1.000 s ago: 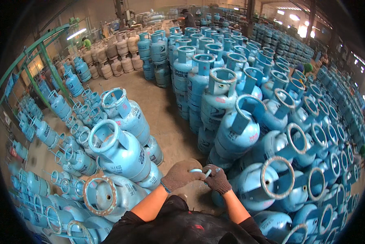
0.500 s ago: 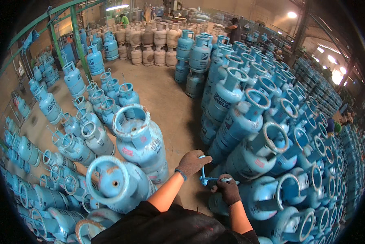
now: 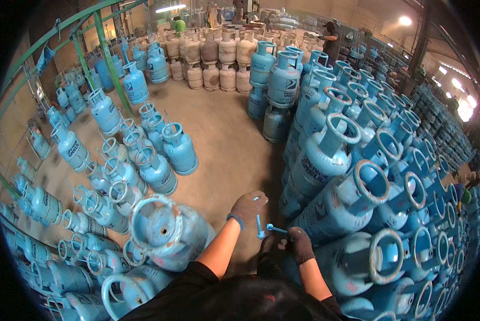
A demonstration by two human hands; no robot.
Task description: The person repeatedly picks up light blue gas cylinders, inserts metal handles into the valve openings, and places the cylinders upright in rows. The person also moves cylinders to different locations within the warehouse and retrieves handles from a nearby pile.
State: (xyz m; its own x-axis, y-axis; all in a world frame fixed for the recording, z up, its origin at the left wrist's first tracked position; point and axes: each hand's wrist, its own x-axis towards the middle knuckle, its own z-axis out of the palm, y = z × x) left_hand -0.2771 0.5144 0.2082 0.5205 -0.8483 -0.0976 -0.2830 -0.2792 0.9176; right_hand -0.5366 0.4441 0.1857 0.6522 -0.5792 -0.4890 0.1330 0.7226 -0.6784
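My left hand (image 3: 248,210), in a dark knit work glove, is closed on the top of a short blue metal rod (image 3: 259,226). The rod hangs down and ends in a thicker knob. My right hand (image 3: 301,245), gloved too, grips a second blue metal rod (image 3: 277,229), which points left with a rounded, ring-like end. The two ends lie close to each other with a small gap. Just right of my right hand stand blue gas cylinders (image 3: 333,206) with collar handles. Left of my left forearm is a scuffed blue gas cylinder (image 3: 194,235) with a rusty collar.
Stacked blue cylinders (image 3: 325,155) line the right side. More cylinders with upright rods (image 3: 178,150) stand at left beside a green metal frame (image 3: 109,59). Pale cylinders (image 3: 210,77) are stacked at the back. A person (image 3: 331,43) stands beyond the right stacks. Concrete floor (image 3: 229,144) runs between.
The view has shifted, so the surroundings sit differently. The blue rods, touching or crossing before, now show apart at their ends. Both hands keep hold of them.
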